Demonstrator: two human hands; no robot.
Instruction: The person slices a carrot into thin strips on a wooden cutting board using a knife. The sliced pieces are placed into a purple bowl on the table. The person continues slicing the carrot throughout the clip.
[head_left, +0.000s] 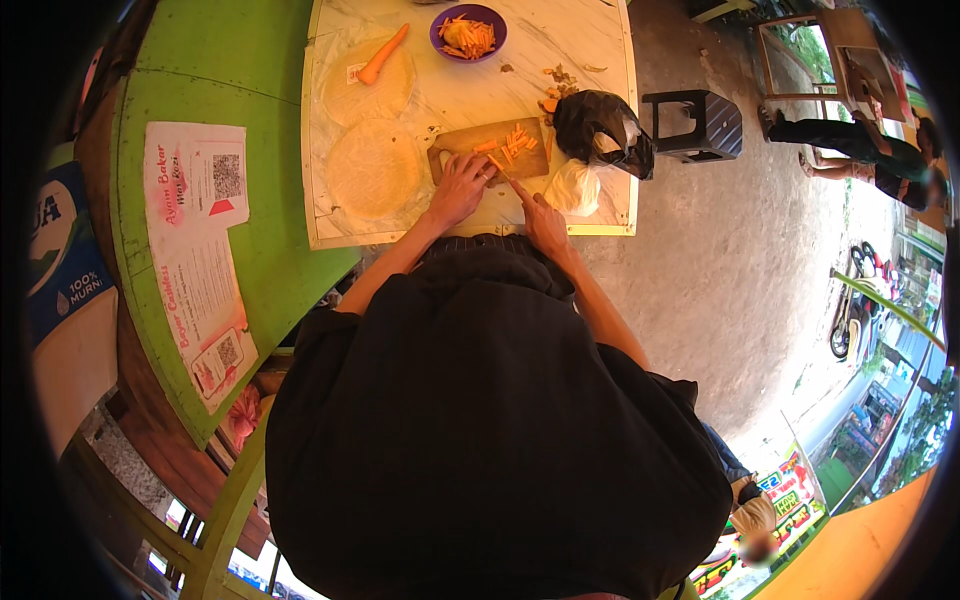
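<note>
A wooden cutting board [455,150] lies on the pale table in front of me. My left hand [462,190] is closed over its near left part, fingers bent down on a piece of carrot that they mostly hide. In my right hand [545,222], at the board's near edge, is a knife [505,174]. Its blade slants up and left to my left fingertips. Cut carrot sticks [517,142] lie loose just beyond the blade. Farther back, a purple bowl [438,36] holds more carrot strips. One whole carrot [383,57] rests at the table's far left.
Right of the board are a black plastic bag [572,127], a whitish bag [574,188] and orange-brown scraps [556,88]. Two round translucent sheets [372,168] lie at left. A black stool [708,125] stands beyond the table's right edge; other people are farther right.
</note>
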